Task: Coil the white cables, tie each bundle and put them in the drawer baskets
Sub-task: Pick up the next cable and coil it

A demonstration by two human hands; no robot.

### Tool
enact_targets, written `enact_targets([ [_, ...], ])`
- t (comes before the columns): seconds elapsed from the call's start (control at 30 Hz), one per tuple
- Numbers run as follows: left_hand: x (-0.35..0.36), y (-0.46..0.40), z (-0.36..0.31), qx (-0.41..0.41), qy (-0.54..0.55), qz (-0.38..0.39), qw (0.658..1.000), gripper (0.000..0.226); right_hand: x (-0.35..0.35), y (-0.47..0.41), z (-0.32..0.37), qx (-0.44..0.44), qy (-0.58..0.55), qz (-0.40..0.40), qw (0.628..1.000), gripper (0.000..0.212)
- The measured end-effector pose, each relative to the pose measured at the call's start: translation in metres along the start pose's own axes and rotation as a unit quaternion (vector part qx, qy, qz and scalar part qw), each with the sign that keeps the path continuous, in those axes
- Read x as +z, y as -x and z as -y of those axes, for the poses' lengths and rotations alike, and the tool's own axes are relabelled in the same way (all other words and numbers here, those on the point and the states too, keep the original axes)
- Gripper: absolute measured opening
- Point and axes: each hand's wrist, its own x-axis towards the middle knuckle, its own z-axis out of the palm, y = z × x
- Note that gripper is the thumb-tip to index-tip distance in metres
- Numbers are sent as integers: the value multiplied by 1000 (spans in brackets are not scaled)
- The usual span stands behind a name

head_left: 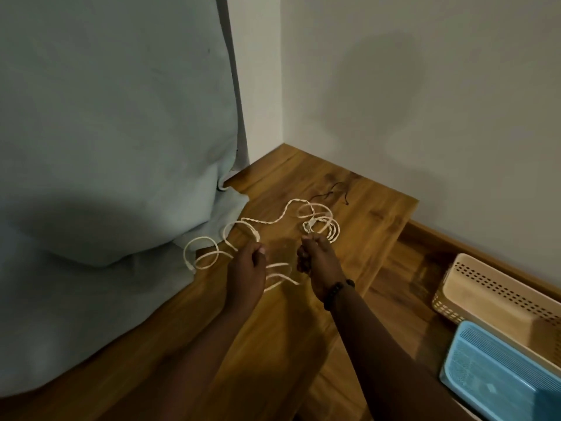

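— What are the hands doing?

— Both are gripping the white cable [267, 221]. The left hand [247, 262] is curling its fingers round one stretch of it, thumb on top. The right hand [315, 256] is closing into a fist on another stretch nearer the far loops. A dark beaded bracelet [337, 291] is sitting on the right wrist.

— And the cable itself?

— It is lying loose on the wooden table [379, 214], twisted like thin rope, curling in round uneven loops. Some loops are spilling to the left onto the pale blue-grey cloth [106, 132], others are bunching just beyond the right hand. A few strands are hanging between and below the two hands.

— Anything else on the wood?

— A thin black string [334, 191] is resting near the far edge, apart from the cable.

— The baskets?

— Down at the right: a beige plastic basket [491, 291] with rows of small holes, and a light blue basket [491, 369] with a fine slotted surface just beside it.
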Motion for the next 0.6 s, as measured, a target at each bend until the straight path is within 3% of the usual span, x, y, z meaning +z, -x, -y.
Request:
enact_targets([
  [0.07,4,-6,-8,-37,27,-1,999,27,-5,12,14,-56,55,47,996,18],
  [0.13,11,-13,-20,-129,103,35,986,50,-11,22,29,-96,46,84,991,26],
  [0.2,15,-22,-34,-269,219,116,931,78,-20,32,42,-121,31,120,985,24],
  [0.27,13,-29,-48,-340,353,168,855,96,-31,43,49,-121,27,171,977,24],
  [0.33,9,-37,-59,-345,481,137,794,94,-46,54,53,-105,40,206,972,27],
  [0.4,3,-48,-67,-314,557,65,766,71,-60,61,52,-85,68,203,973,27],
  [0.47,0,-55,-86,-283,571,49,769,48,-74,66,50,-73,108,162,978,30],
  [0.57,8,-48,-122,-287,387,173,859,37,-84,69,46,-83,123,90,985,33],
  [0.6,11,-43,-131,-265,341,220,875,36,-88,70,46,-88,110,72,987,32],
])
